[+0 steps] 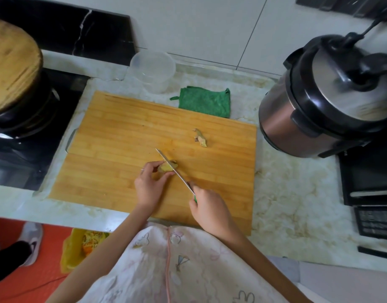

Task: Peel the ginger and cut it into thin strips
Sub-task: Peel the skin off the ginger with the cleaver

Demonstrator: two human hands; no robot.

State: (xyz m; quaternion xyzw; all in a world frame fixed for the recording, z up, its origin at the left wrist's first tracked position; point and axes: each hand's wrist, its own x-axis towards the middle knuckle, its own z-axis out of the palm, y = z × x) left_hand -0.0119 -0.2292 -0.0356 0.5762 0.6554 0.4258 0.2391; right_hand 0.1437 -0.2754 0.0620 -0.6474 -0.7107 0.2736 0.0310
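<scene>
Your left hand (150, 184) curls around the ginger (166, 167). It pinches the piece between thumb and fingertips and holds it down on the cutting board (113, 136), a little right of the board's middle and toward its near edge. A ring shows on one finger of that hand.

Your right hand (208, 208) is wrapped round the handle of the knife (179, 177); only a sliver of green handle shows beside your palm. The blade runs diagonally away from you and to the left. It crosses the right end of the ginger just beside your left fingertips, and its tip lies past the ginger over bare board. You cannot tell whether the edge has entered the ginger or only rests on it.

Farther back and to the right on the board, well apart from your hands, lie a few peel scraps (200, 137). A folded green cloth (204, 103) sits on the counter (286, 193) at the board's far edge, with a clear plastic container (153, 69) behind it to the left. An electric cooker (326, 95) stands on the counter to the right of the board. At the far left, a round wooden board (11, 64) rests on a dark pot on the stove (24, 154).
</scene>
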